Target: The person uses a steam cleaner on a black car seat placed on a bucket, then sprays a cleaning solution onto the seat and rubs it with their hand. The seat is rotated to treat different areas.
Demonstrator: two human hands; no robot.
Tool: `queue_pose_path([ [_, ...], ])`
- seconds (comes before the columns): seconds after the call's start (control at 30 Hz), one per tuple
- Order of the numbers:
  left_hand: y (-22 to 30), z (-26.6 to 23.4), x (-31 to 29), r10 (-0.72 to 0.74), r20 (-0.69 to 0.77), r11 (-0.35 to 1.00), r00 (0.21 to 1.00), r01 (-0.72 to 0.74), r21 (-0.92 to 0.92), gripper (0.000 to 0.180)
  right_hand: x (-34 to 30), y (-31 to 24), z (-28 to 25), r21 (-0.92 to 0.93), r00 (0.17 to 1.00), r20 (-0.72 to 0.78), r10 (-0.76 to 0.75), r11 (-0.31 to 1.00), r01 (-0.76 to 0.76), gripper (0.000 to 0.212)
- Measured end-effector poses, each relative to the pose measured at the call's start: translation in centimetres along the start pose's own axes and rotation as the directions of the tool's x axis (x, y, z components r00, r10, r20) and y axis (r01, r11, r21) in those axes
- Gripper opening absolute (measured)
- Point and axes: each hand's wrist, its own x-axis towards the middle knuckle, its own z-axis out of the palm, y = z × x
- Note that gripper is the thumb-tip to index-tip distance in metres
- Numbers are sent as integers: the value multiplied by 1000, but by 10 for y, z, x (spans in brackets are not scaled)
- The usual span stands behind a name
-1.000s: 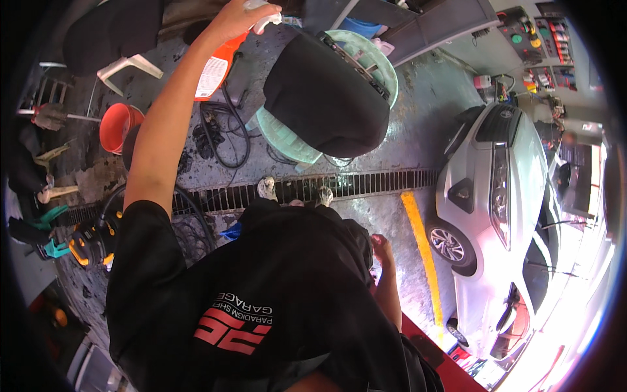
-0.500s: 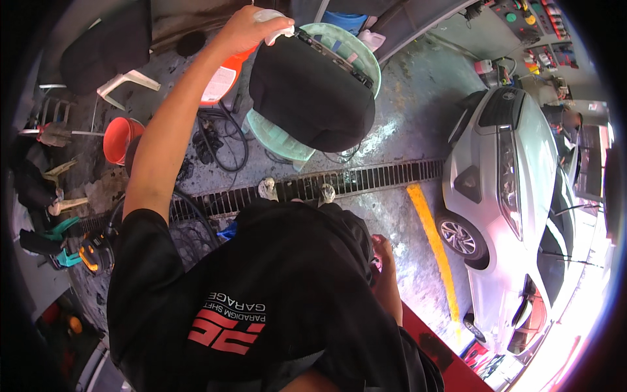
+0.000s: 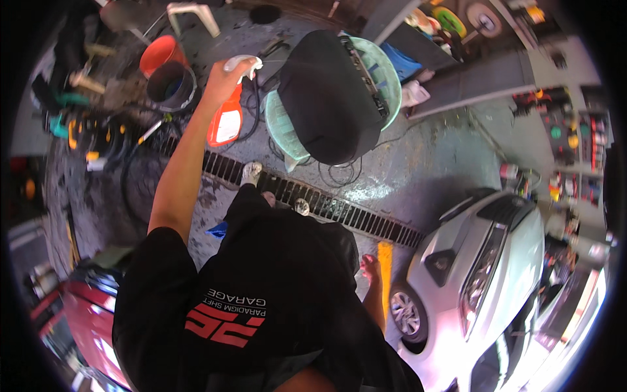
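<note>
My left hand (image 3: 225,80), at the end of an outstretched arm, is closed around the white trigger head of an orange spray bottle (image 3: 226,123). Its nozzle points right, and a faint thin line of spray shows in front of it. Just beyond is a black fabric car seat piece (image 3: 326,98) with a dark strip of fittings along its right edge. The piece rests on a pale green plastic chair (image 3: 282,127), which it mostly covers. Low on the right, my right hand (image 3: 370,267) hangs beside my hip, fingers loosely apart and nothing seen in it.
A floor drain grate (image 3: 353,219) runs by my feet. To the left stand a red bucket (image 3: 160,55), a dark bucket (image 3: 171,86) and a yellow-black machine (image 3: 98,137). Hoses lie on the floor. A silver car (image 3: 450,287) stands at right, a red car (image 3: 88,320) at lower left.
My left hand and the spray bottle have moved back from the seat piece's corner, leaving a gap between them. The view has turned, bringing the dark bucket and red car into sight.
</note>
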Motion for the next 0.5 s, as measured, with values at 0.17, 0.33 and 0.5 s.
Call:
queue_pose_path([
  [0.17,-15,-8,-79,-163,-253,980,954,126,-155,43,11,8,-88,-173,996,68,49,984,-37,39],
  [0.33,-65,-18,-123,-183,-345,980,921,144,-136,43,33,-21,-152,-245,997,31,-73,966,78,38],
  [0.5,-94,-15,-155,-247,-423,968,872,209,-136,43,39,-43,-158,-194,988,16,-152,969,152,37],
])
